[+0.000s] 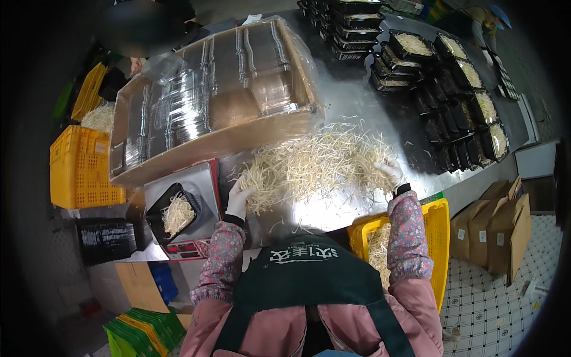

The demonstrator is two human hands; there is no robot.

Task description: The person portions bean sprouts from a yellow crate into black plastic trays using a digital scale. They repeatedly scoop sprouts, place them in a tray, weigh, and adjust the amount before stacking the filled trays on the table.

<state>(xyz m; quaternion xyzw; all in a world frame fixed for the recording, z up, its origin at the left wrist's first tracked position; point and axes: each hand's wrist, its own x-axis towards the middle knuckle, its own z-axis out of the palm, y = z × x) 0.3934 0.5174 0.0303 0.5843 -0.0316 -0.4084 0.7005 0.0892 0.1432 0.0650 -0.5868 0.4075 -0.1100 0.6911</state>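
Steel worktable (357,107), wet and crowded. Left hand (241,199), white-gloved, fingers spread on the near-left edge of the bean sprout pile (315,163); right hand (389,171) likewise loosely open on its right edge, clasping only a few strands. Pile between both palms, touching each. Risk, judged: loose strands sliding off the front edge into the yellow crate (437,220). Left of the grip, a black tray (157,217) of sprouts on a scale (205,184).

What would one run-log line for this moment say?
left hand: on bean sprouts | right hand: on sprouts | black tray: on scale
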